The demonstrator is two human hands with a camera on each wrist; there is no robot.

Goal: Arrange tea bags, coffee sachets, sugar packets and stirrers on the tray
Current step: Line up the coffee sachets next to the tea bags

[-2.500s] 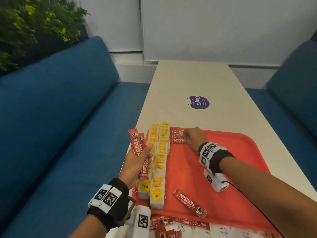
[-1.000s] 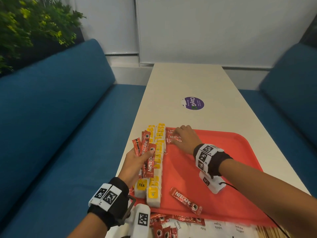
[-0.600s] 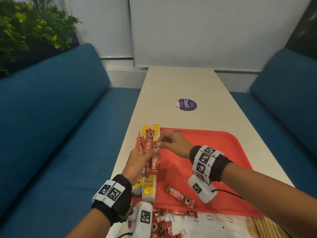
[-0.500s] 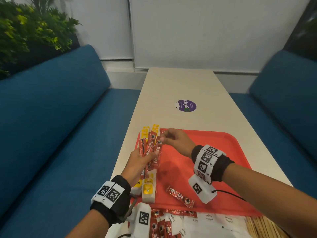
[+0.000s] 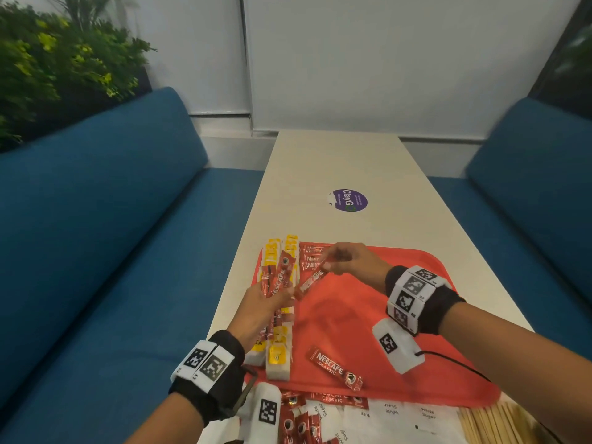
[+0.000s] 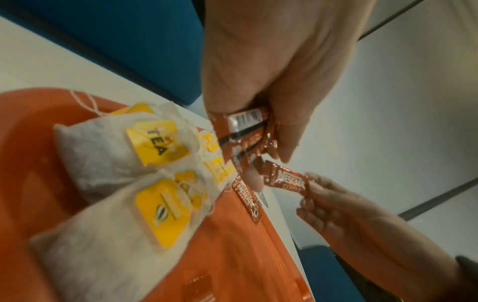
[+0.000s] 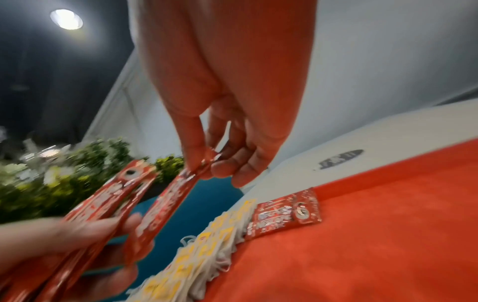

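While the left hand [image 5: 266,302] grips a fan of sachets [image 5: 278,277] at frame centre, the right hand [image 5: 349,262] pinches one sachet [image 5: 312,280] by its end, drawing it out. Next, I judge, it joins the row [image 5: 312,259] beside the tea bags [image 5: 282,357] on the tray [image 5: 416,347]; a stray sachet [image 5: 334,368] lies lower down, sugar packets [image 5: 390,411] and stirrers [image 5: 490,424] along the bottom edge.
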